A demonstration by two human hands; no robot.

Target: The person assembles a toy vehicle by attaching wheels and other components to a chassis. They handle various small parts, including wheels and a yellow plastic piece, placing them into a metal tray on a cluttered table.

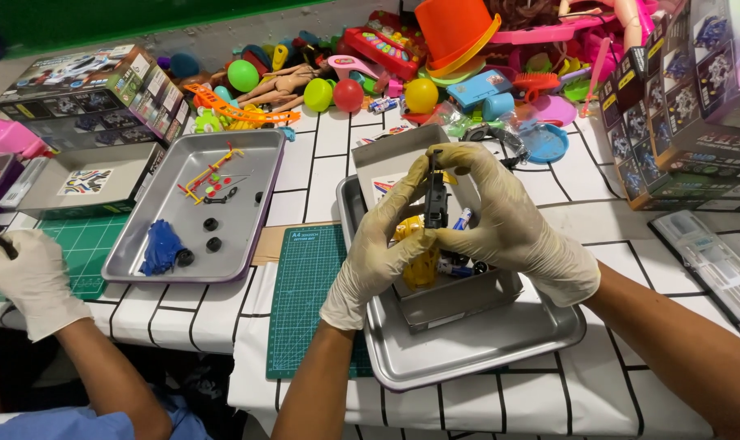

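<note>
Two gloved hands meet over the middle of the table in the head view. The left hand (379,248) curls upward, its thumb and fingertips pinched on the lower end of a small black toy part (435,200). The right hand (504,220) arches over from the other side, fingers bent and closed on the upper end of the same part, so both hands grip it between them, upright. The part is held just above an open grey box (459,289), which stands in a metal tray (467,350). Inside the box, under the hands, lie yellow pieces (419,265) and a few small blue and red bits; how they sit is partly hidden. A green cutting mat (305,293) lies just beside the tray, to its left.

Farther left, a second metal tray (256,163) holds a blue piece (160,246), black wheels (212,234) and a yellow frame (207,175). Another person's gloved hand (32,281) rests at the left edge, closed on something dark. Bright toys (370,73) are heaped along the far side, and printed toy boxes (687,106) stand stacked at the right.
</note>
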